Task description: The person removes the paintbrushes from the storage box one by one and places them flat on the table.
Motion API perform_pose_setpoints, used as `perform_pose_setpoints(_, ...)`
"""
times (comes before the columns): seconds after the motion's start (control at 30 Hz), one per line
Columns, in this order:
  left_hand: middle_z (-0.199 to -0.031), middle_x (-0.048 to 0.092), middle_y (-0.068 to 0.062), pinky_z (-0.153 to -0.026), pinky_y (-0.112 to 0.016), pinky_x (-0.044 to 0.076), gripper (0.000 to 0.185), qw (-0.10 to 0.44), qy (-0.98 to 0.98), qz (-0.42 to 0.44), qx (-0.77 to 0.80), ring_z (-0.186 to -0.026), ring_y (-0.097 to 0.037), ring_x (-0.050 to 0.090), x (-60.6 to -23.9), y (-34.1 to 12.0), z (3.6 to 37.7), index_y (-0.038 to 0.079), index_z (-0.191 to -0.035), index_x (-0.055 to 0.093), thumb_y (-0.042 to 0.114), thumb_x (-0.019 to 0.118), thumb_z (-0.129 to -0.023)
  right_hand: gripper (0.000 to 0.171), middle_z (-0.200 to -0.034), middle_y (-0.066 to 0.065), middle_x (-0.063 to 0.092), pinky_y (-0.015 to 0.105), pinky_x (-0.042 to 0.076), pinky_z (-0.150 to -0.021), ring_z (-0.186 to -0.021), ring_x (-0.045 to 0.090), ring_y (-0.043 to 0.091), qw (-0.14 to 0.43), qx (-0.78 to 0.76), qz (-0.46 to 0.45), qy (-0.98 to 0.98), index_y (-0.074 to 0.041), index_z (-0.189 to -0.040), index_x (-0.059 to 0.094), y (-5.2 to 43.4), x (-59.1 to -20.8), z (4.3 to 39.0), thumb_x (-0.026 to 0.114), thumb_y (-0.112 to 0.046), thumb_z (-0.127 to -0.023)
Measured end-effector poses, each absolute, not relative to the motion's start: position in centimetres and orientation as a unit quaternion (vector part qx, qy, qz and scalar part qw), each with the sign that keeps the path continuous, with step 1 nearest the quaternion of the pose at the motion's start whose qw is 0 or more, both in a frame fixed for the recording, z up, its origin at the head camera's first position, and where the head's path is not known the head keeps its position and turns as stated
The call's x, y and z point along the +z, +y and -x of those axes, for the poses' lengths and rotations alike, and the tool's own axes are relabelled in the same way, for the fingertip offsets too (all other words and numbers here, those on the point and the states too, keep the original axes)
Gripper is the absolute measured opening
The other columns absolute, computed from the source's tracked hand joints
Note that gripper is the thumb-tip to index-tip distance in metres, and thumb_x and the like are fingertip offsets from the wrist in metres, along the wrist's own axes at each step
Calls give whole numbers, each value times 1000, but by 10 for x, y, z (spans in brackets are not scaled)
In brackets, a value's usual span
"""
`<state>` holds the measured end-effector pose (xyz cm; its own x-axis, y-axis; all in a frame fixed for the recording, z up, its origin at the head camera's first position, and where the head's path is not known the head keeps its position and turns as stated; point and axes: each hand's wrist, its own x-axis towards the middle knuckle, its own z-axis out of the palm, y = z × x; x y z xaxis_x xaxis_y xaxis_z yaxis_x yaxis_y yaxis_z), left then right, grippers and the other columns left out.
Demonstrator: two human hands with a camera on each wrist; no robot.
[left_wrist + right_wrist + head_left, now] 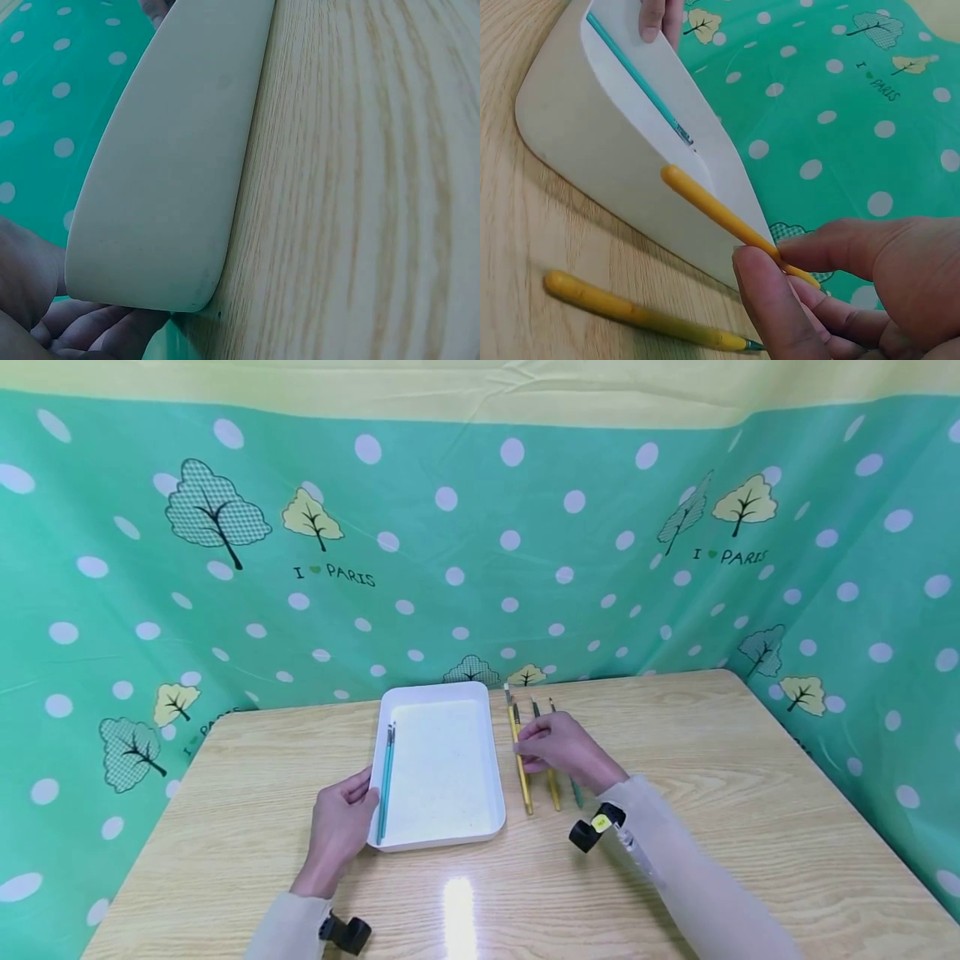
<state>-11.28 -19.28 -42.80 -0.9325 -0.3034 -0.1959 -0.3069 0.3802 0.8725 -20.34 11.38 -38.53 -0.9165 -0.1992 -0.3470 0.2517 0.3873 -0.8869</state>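
My left hand (341, 827) grips the left wall of a white tray (442, 760), with the thumb at the rim. Inside the tray, along its left side, lie two teal paintbrushes (386, 785). Just right of the tray, my right hand (561, 747) pinches a yellow paintbrush (720, 216) between thumb and fingers. In the right wrist view that brush is raised above the table beside the tray wall. Another yellow paintbrush (634, 311) lies on the table below the hand. A teal paintbrush (576, 792) lies further right, partly hidden by the hand.
The wooden table (690, 760) extends to both sides of the tray. Behind it and along the sides hangs a green dotted curtain (480, 577) with printed trees. Dark brush tips (536, 708) show beyond my right hand.
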Motion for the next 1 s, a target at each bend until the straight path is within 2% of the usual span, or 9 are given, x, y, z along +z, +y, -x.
perform_pose_setpoints(0.47, -148, 57, -20, -107, -40, 53, 45, 3, 830, 186, 526, -136, -32, 57, -427, -194, 111, 7, -149, 50, 13, 50, -105, 20, -104, 18, 68, 33, 67, -81, -84, 72, 21, 202, -546, -34, 812, 4, -114, 65, 144, -388, 204, 68, -5, -96)
perform_pose_setpoints(0.77, -148, 56, -22, -107, -39, 53, 44, 1, 825, 186, 534, -137, -33, 56, -427, -194, 110, 5, -148, 50, 11, 51, -104, 27, -108, 20, 69, 33, 67, -83, -85, 72, 19, 205, -536, -26, 819, 7, -120, 63, 169, -389, 205, 67, -6, -97)
perform_pose_setpoints(1.0, -148, 56, -22, -107, -39, 53, 45, -3, 826, 181, 534, -137, -33, 56, -426, -193, 110, 5, -148, 50, 11, 52, -104, 28, -114, 22, 69, 38, 66, -88, -86, 72, 16, 196, -537, -25, 820, 7, -120, 62, 190, -389, 206, 67, -9, -97)
